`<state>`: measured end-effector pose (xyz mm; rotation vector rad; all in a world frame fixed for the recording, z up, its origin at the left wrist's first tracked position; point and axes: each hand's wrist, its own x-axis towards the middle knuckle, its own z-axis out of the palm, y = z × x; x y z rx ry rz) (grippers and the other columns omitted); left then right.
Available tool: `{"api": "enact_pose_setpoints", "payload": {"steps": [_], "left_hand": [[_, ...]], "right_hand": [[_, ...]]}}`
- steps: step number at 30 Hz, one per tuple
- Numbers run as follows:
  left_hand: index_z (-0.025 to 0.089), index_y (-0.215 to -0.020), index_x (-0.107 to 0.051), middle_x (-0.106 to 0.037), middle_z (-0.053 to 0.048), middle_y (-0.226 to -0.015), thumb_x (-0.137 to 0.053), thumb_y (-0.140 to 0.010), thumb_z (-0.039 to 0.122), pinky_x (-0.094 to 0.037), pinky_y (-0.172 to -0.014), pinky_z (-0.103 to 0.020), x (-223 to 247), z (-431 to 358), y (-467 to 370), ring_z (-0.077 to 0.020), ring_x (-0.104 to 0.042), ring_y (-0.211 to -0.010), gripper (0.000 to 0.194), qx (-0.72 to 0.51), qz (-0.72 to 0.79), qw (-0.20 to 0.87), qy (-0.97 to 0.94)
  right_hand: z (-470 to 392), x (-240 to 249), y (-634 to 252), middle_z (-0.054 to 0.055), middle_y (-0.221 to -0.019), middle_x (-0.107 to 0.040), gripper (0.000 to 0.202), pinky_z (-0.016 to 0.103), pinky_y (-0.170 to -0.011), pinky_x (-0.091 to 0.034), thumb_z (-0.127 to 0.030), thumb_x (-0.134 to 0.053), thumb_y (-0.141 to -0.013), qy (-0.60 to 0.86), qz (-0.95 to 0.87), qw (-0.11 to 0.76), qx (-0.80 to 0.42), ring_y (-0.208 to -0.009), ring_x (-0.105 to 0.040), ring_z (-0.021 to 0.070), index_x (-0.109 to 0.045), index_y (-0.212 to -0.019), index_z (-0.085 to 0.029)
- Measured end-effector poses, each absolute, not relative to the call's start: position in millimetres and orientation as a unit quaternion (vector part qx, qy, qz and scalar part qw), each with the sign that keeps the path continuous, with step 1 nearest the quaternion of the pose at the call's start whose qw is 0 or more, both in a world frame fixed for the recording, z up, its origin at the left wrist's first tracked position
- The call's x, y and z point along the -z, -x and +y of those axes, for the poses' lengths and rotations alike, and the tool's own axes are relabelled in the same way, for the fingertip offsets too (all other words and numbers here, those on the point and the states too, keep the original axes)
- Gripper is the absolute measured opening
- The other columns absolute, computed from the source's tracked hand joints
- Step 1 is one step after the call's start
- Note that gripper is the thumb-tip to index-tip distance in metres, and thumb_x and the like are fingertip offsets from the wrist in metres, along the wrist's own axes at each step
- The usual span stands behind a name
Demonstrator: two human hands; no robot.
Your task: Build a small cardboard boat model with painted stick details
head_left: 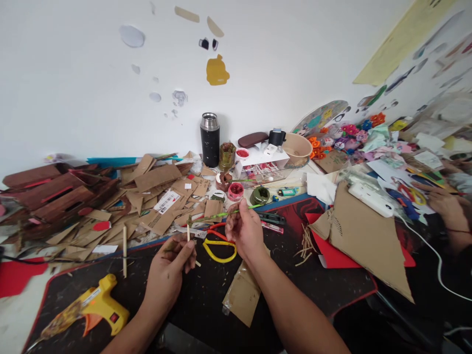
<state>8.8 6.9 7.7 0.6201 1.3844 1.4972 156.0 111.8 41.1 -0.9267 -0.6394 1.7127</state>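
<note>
At the near left of a dark mat [206, 297], a yellow glue gun [106, 307] lies on its side, nozzle pointing left. Right of centre, a flat piece of cardboard [243, 297] lies partly under the right forearm.

Just beyond, over the mat, the left hand [169, 268] pinches a thin pale stick [188, 232], held upright. The right hand [246, 230] grips a green brush [220, 215] slanting leftward, its dark tip at the stick's top; whether they touch is hard to tell. Below the brush lie scissors [220, 259] with yellow and red handles.

At the mat's far edge stand a green paint jar [260, 195] and a red paint pot [235, 191]. To their left spreads a heap of cardboard scraps [162, 199]. At far right, another person's hand [444, 204] is beside papers. Behind the pots, a black flask [210, 145] stands upright near a white wall [92, 88].
</note>
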Motion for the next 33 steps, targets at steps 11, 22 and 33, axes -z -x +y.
{"api": "enact_pose_setpoints", "payload": {"steps": [11,22,33], "left_hand": [[0.02,-0.086,-0.064,-0.065,0.003,-0.065,-0.09,-0.08,0.049,-0.038,-0.044,-0.02,-9.2,6.3,-8.8,-0.01,-0.053,-0.05,0.039,-0.62,0.563,0.489,-0.244],[0.02,-0.088,-0.065,-0.069,0.001,-0.071,-0.089,-0.08,0.049,-0.039,-0.045,-0.021,-10.8,7.4,-9.1,-0.0104,-0.055,-0.051,0.038,-0.63,0.552,0.494,-0.232],[0.019,-0.084,-0.067,-0.069,0.0,-0.07,-0.089,-0.08,0.05,-0.039,-0.044,-0.021,-11.6,8.3,-9.0,-0.0104,-0.054,-0.05,0.039,-0.624,0.559,0.488,-0.246]], "right_hand": [[113.1,-37.8,-156.1,-0.005,-0.044,-0.054,0.064,0.018,-0.027,-0.027,-0.078,-0.086,-0.069,0.38,-0.263,0.526,-0.714,-0.03,-0.047,0.0098,-0.065,-0.072,-0.018],[113.6,-35.8,-156.9,-0.008,-0.04,-0.047,0.062,0.018,-0.029,-0.027,-0.076,-0.082,-0.077,0.364,-0.272,0.532,-0.714,-0.028,-0.043,0.0087,-0.064,-0.068,-0.018],[113.0,-34.4,-156.3,-0.006,-0.044,-0.052,0.061,0.018,-0.029,-0.025,-0.075,-0.083,-0.075,0.381,-0.268,0.515,-0.719,-0.029,-0.046,0.0092,-0.065,-0.071,-0.018]]}}
